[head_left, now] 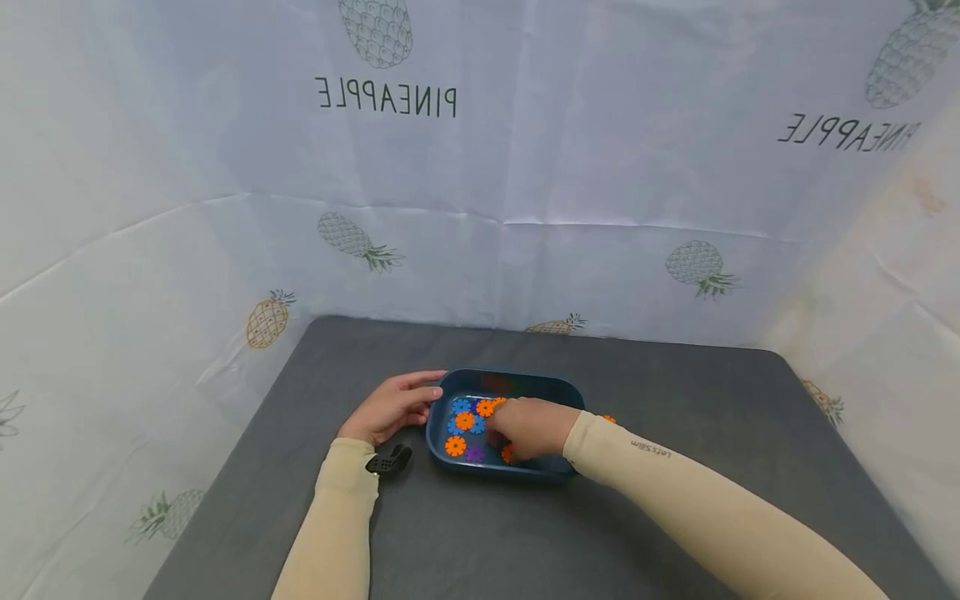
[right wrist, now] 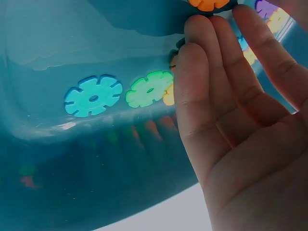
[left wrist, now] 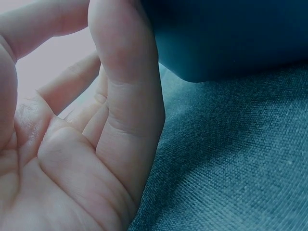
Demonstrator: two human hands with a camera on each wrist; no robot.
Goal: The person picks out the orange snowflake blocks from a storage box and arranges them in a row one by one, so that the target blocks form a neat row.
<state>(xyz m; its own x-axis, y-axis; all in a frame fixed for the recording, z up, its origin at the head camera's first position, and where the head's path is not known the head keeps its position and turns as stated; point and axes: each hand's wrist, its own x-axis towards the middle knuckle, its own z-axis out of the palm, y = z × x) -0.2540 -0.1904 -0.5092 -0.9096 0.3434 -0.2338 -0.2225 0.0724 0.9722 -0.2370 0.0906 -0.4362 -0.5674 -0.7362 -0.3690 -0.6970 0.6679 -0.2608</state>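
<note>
A dark blue tray [head_left: 504, 473] with rounded corners stands on the grey table and holds several notched plastic discs, orange, blue and purple. At its left end my left hand [head_left: 396, 407] rests against the tray, fingers loosely bent; the left wrist view has the thumb [left wrist: 127, 91] close to the outer wall. My right hand [head_left: 534, 427] reaches down inside the tray. Its fingers [right wrist: 195, 91] are extended among the discs, fingertips by an orange disc [right wrist: 209, 4]; no disc shows in its grasp. A blue disc [right wrist: 94, 96] and a green disc [right wrist: 150, 89] lie beside them.
An orange disc [head_left: 609, 418] shows just beyond the right sleeve, outside the tray. The grey table [head_left: 465, 542] extends around the tray. White cloth with printed pineapples [head_left: 495, 150] hangs behind and at the sides. A black band [head_left: 390, 460] is on the left wrist.
</note>
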